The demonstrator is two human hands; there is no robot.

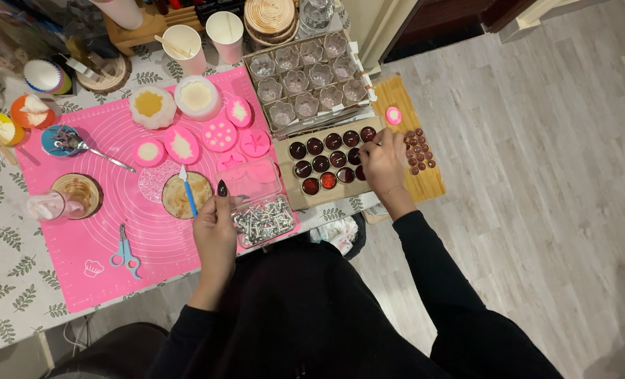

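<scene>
Head view: left hand (214, 228) pinching blue tool (187, 189); right hand (383, 160) fingers curled, touching dark cups (330, 160).

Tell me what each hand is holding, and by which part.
The left hand grips nothing clearly; it rests beside the clear box of metal pieces. The right hand has its fingertips at the tray of dark round cups; a hold cannot be told.

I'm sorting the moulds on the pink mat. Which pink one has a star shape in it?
The round pink mould at the mat's right edge, just left of the cardboard tray: it shows a raised starfish shape, while its neighbours hold white filling.
</scene>
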